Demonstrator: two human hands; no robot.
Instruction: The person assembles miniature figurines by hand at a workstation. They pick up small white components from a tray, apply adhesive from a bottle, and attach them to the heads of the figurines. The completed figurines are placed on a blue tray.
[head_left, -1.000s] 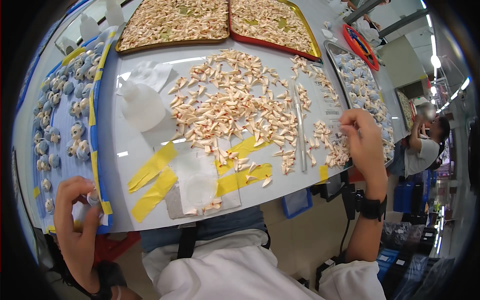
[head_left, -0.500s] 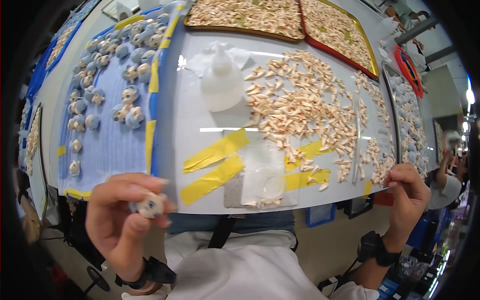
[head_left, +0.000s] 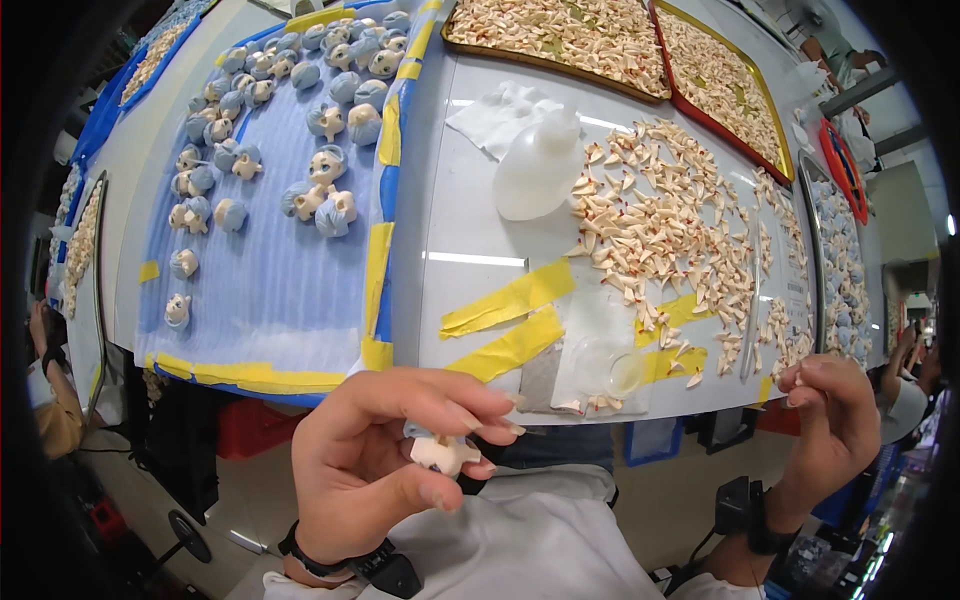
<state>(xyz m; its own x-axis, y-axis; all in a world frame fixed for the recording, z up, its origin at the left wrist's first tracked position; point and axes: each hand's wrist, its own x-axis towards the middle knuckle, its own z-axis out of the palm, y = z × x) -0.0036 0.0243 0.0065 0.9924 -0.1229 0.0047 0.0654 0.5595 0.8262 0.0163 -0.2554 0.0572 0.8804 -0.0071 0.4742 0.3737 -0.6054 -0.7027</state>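
Between the thumb and fingers of my left hand point(head_left: 350, 450) is a small doll head point(head_left: 440, 456), pale-faced with some blue hair, held in front of the table edge. Over the table's near right edge, my right hand point(head_left: 835, 410) is pinched closed. A tiny pale spot shows at its fingertips, too small to make out. Past that hand lie many small pale pointed pieces point(head_left: 660, 220) with reddish ends, spread over the white table. A blue-lined tray point(head_left: 290, 300) on the left carries several blue-haired doll heads point(head_left: 325, 165).
A white squeeze bottle point(head_left: 535, 170) stands by a crumpled tissue point(head_left: 500, 115). Yellow tape strips point(head_left: 505, 343) flank a small clear dish point(head_left: 608, 368). At the back, two trays point(head_left: 662, 45) hold more pale pieces. A metal tool point(head_left: 752, 300) lies among the pieces; another tray of heads point(head_left: 845, 260) stands right.
My left hand has moved right, and the doll head in it has been turned. The right hand stays pinched, shifted slightly. The whole view has swung, so the table appears further right.
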